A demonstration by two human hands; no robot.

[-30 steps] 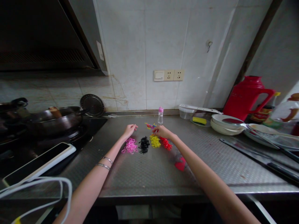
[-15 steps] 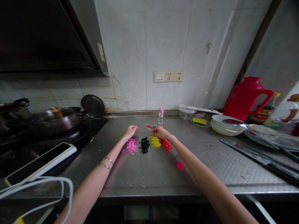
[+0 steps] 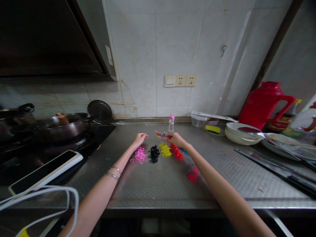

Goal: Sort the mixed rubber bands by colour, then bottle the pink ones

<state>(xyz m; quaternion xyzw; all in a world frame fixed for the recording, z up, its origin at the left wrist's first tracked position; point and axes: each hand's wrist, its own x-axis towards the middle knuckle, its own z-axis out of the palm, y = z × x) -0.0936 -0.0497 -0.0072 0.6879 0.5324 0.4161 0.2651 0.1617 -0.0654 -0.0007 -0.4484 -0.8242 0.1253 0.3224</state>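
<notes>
Small rubber bands lie on the steel counter in heaps by colour: pink (image 3: 139,155), black (image 3: 153,154), yellow (image 3: 165,149), red (image 3: 177,152) and blue (image 3: 184,151). Behind them is a small mixed heap of bands (image 3: 161,134). My left hand (image 3: 140,139) hovers just behind the pink heap with its fingers drawn together; anything in them is too small to make out. My right hand (image 3: 176,139) is above the back of the red heap, fingertips pinched beside the mixed heap. What those fingertips hold, if anything, does not show.
A small clear bottle with a pink top (image 3: 171,123) stands behind the mixed heap. Plates (image 3: 243,131), a knife (image 3: 271,168) and a red thermos (image 3: 264,105) are to the right. Leftward are a pan (image 3: 59,126) and a white power bank-like device (image 3: 46,171) with cables.
My right hand has shifted from over the yellow heap rightward, baring the yellow heap and more of the red and blue bands. My left hand stays nearly in place. The view has moved slightly.
</notes>
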